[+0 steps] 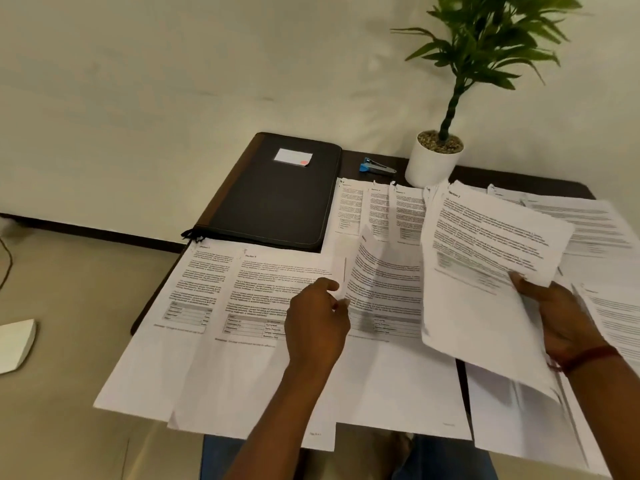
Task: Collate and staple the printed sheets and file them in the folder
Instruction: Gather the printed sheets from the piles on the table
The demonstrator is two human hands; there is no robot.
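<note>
Gripping a stack of sheets (485, 271) in right hand (568, 327), right of frame, thumb clamped on top, stack raised and tilted above dark table (491, 174). Pinching edge of a single sheet (384, 282) at centre with left hand (317, 320), thumb and fingers closed on it, edge lifted. More printed sheets (221, 306) overlapping across lower frame. Closed black folder (277, 195) flat at upper centre; blue stapler (375, 166) just right of it, beside white plant pot (431, 166).

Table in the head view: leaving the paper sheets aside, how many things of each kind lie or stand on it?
Folder: 1
Stapler: 1
Potted plant: 1
Total: 3
</note>
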